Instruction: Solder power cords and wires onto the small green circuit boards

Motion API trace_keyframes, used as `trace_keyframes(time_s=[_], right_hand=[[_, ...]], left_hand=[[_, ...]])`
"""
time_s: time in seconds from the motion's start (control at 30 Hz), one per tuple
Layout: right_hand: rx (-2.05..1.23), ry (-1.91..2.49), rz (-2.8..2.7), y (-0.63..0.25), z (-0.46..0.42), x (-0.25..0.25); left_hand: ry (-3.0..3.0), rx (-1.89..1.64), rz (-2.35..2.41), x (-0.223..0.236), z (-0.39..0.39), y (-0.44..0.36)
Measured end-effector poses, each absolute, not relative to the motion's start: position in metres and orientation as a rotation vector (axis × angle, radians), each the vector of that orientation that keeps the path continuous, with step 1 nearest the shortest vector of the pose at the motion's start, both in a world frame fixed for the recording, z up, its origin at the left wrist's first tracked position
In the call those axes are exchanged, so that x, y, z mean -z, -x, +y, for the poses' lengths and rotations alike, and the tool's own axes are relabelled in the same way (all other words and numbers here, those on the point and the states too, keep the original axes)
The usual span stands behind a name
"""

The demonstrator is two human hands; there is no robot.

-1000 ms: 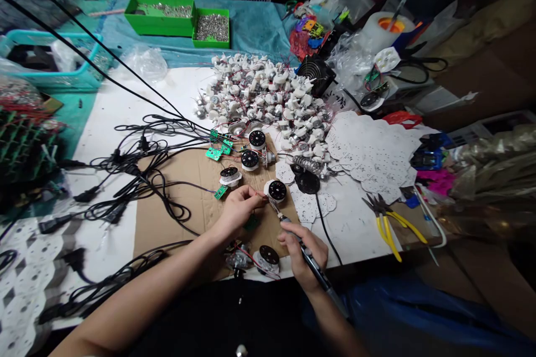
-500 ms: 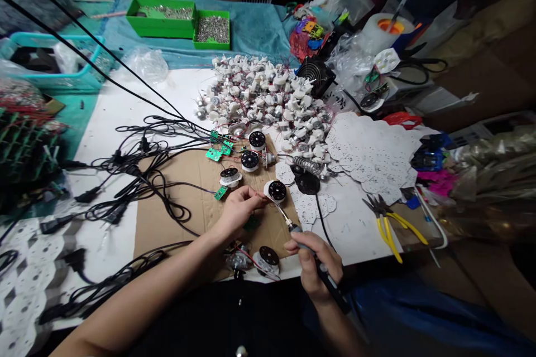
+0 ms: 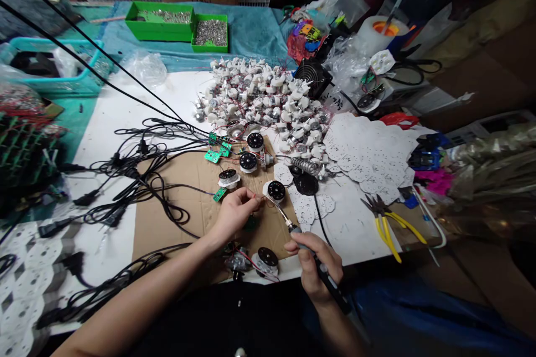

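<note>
My right hand [image 3: 316,262] is closed round the dark handle of a soldering iron [image 3: 299,234]. The iron's tip reaches the lower left edge of a small white motor unit with a round black slotted disc [image 3: 276,191]. Pinched in the fingers of my left hand [image 3: 239,209] is a thin red wire [image 3: 258,197], its end beside that unit. Below the left hand a green circuit board [image 3: 251,223] is partly hidden. Similar black-disc units [image 3: 248,162] and a green board [image 3: 219,194] lie on the cardboard sheet [image 3: 192,189].
Behind the cardboard is a heap of small white motors [image 3: 259,95]. Black power cords [image 3: 163,195] tangle at left. A soldering stand with a coiled spring [image 3: 305,166], white perforated discs [image 3: 368,150] and yellow-handled pliers [image 3: 387,228] lie right. Green screw trays [image 3: 159,30] stand behind.
The left hand has drawn slightly left and down from the motor unit, still pinching the wire. The soldering iron stays almost in place, and the whole view has shifted slightly.
</note>
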State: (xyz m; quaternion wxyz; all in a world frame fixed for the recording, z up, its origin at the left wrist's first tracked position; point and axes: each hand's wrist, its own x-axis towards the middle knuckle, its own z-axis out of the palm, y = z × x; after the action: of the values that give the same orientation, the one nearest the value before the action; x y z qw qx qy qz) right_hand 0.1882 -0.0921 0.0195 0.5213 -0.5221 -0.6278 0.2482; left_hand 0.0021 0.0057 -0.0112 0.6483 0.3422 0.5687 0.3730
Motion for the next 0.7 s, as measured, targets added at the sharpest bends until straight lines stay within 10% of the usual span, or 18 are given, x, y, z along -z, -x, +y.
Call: trace_keyframes(time_s=[0.7], right_hand=[[-0.578,1.264,-1.518,-0.189,-0.097,-0.022]], left_hand=[[-0.96,-0.851,1.393,0.018,0.004,0.011]])
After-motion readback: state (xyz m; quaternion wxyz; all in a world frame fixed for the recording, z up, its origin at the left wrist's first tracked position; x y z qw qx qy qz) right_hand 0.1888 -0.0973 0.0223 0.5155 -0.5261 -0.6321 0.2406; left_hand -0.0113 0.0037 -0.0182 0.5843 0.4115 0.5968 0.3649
